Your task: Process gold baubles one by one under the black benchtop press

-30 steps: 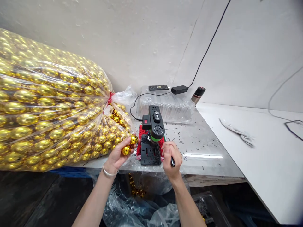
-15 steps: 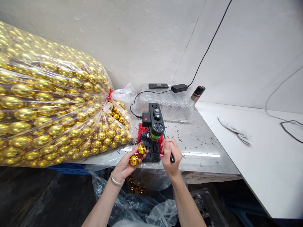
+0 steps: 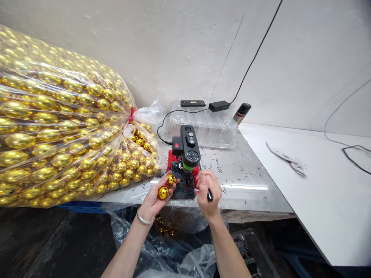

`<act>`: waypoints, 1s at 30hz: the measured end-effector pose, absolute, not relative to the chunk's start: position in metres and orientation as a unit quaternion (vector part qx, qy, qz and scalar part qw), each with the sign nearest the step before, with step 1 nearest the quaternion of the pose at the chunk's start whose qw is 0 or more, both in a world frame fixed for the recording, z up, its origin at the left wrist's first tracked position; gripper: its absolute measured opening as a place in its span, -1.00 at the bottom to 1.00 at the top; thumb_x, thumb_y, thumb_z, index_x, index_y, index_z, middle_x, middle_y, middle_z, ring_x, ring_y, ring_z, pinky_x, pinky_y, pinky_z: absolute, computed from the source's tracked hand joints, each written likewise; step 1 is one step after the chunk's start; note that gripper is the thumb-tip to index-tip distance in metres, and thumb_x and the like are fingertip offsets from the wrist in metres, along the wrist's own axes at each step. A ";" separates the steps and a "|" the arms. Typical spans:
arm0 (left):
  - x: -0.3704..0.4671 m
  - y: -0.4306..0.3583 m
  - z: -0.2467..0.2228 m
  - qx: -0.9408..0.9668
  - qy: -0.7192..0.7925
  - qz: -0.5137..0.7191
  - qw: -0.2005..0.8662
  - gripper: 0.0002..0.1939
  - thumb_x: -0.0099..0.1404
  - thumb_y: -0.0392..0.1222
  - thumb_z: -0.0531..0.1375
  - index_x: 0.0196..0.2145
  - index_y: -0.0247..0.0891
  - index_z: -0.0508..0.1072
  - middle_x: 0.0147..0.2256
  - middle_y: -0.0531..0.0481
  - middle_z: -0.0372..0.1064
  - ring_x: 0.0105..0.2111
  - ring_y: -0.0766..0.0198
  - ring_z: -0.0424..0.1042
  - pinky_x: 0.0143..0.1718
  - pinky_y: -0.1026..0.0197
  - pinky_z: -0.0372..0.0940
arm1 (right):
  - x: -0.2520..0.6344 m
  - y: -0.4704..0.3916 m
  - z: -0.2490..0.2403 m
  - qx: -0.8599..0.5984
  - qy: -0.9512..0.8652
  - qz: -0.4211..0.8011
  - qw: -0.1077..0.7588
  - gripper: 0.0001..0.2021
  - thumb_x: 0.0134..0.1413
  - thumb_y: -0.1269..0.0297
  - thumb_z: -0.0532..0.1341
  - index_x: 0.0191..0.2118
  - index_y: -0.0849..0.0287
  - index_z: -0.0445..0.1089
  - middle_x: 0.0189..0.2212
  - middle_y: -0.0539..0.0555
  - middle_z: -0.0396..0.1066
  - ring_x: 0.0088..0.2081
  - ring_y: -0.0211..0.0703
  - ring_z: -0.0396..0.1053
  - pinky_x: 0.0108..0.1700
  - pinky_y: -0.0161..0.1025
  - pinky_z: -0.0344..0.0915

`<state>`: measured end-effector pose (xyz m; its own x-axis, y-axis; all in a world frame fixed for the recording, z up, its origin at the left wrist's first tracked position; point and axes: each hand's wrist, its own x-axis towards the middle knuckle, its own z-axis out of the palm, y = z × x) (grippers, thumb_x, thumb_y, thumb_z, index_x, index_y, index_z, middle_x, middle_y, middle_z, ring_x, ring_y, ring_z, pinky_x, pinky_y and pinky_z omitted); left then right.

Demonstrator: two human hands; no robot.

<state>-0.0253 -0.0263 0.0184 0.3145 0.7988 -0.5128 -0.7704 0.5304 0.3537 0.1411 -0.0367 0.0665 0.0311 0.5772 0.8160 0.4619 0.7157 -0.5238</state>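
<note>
My left hand (image 3: pixel 152 201) is closed around two shiny gold balls (image 3: pixel 163 192), one at the fingertips and the other nearer the palm; dark specks show on both. It hovers at the left front of a small black machine (image 3: pixel 191 143), which has round vents, buttons and a green band. Under the machine's head lies a dark base plate (image 3: pixel 185 190) on a red mat (image 3: pixel 173 157). To the right, my right hand (image 3: pixel 208 187) is wrapped around a black-handled tool (image 3: pixel 210 195); its far end is mostly hidden.
A huge clear bag (image 3: pixel 58 127) of gold balls fills the left. Behind the machine are a clear plastic tray (image 3: pixel 199 131), a power adapter (image 3: pixel 219 106), and a spray can (image 3: pixel 242 112). Dark scraps litter the metal table (image 3: pixel 249 177). A glove (image 3: pixel 285 158) lies right; plastic sheeting (image 3: pixel 162 251) hangs below.
The view has shifted slightly. Both hands keep their grips, and the two gold balls have turned or shifted a little in my left fingers.
</note>
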 end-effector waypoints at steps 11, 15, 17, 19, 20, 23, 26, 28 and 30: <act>-0.006 -0.010 -0.006 0.340 0.550 0.476 0.596 -0.58 0.02 -0.16 0.36 -0.14 -0.35 0.54 -0.23 -0.12 0.54 -0.33 0.24 0.48 -0.44 0.32 0.31 | 0.143 -0.036 0.063 -0.375 -0.698 0.040 0.608 -0.74 0.14 0.59 -0.02 -0.51 0.13 0.11 -0.55 -0.02 0.19 -0.38 -0.26 0.24 -0.34 -0.27 0.19; 0.001 -0.003 -0.009 0.519 0.589 0.410 0.464 -0.58 0.10 -0.15 0.30 -0.07 -0.34 0.52 -0.21 -0.12 0.55 -0.22 0.13 0.49 -0.15 0.15 0.33 | 0.143 -0.035 0.064 -0.378 -0.702 0.032 0.603 -0.74 0.14 0.58 -0.02 -0.50 0.14 0.12 -0.54 -0.02 0.20 -0.39 -0.26 0.24 -0.36 -0.27 0.19; 0.003 -0.002 -0.007 0.592 0.608 0.357 0.390 -0.57 0.15 -0.14 0.27 -0.03 -0.33 0.50 -0.17 -0.16 0.54 -0.16 0.08 0.48 -0.08 0.10 0.31 | 0.143 -0.035 0.064 -0.378 -0.703 0.029 0.601 -0.75 0.15 0.58 -0.02 -0.49 0.13 0.12 -0.54 -0.01 0.20 -0.38 -0.25 0.24 -0.36 -0.27 0.19; 0.006 -0.002 -0.004 0.643 0.619 0.311 0.325 -0.58 0.19 -0.13 0.24 -0.01 -0.33 0.48 -0.12 -0.20 0.52 -0.11 0.05 0.47 -0.06 0.08 0.30 | 0.143 -0.035 0.064 -0.377 -0.704 0.029 0.602 -0.74 0.15 0.58 -0.03 -0.50 0.13 0.11 -0.54 -0.01 0.19 -0.38 -0.25 0.24 -0.35 -0.27 0.20; 0.007 -0.003 -0.002 0.663 0.621 0.295 0.297 -0.58 0.20 -0.13 0.24 0.00 -0.34 0.47 -0.10 -0.21 0.50 -0.09 0.04 0.46 -0.04 0.08 0.29 | 0.143 -0.035 0.064 -0.377 -0.703 0.030 0.602 -0.74 0.15 0.58 -0.03 -0.50 0.13 0.11 -0.54 -0.01 0.20 -0.39 -0.26 0.24 -0.35 -0.27 0.20; 0.011 -0.005 0.000 0.702 0.615 0.269 0.238 -0.61 0.22 -0.15 0.23 -0.01 -0.35 0.47 -0.05 -0.21 0.47 -0.06 0.04 0.44 -0.01 0.09 0.28 | 0.144 -0.036 0.064 -0.380 -0.705 0.029 0.598 -0.75 0.15 0.58 -0.03 -0.48 0.14 0.12 -0.53 -0.01 0.21 -0.40 -0.26 0.24 -0.36 -0.28 0.20; 0.014 -0.005 0.000 0.718 0.609 0.260 0.214 -0.62 0.22 -0.12 0.23 -0.02 -0.29 0.48 -0.04 -0.17 0.47 -0.07 0.07 0.44 -0.05 0.12 0.30 | 0.144 -0.037 0.064 -0.382 -0.706 0.035 0.595 -0.75 0.14 0.58 -0.02 -0.48 0.13 0.12 -0.53 -0.01 0.21 -0.39 -0.25 0.25 -0.35 -0.27 0.21; 0.015 -0.005 0.001 0.719 0.610 0.254 0.215 -0.62 0.22 -0.09 0.23 -0.02 -0.25 0.48 -0.06 -0.14 0.47 -0.10 0.09 0.45 -0.10 0.14 0.32 | 0.145 -0.038 0.062 -0.380 -0.705 0.043 0.597 -0.75 0.14 0.58 -0.03 -0.49 0.13 0.11 -0.55 -0.01 0.20 -0.38 -0.24 0.26 -0.35 -0.27 0.21; 0.014 -0.004 0.002 0.716 0.613 0.248 0.224 -0.61 0.22 -0.05 0.23 -0.02 -0.23 0.49 -0.07 -0.11 0.47 -0.14 0.11 0.47 -0.14 0.16 0.32 | 0.145 -0.038 0.058 -0.376 -0.705 0.050 0.599 -0.74 0.13 0.58 -0.03 -0.50 0.13 0.10 -0.56 -0.02 0.18 -0.37 -0.23 0.26 -0.35 -0.26 0.22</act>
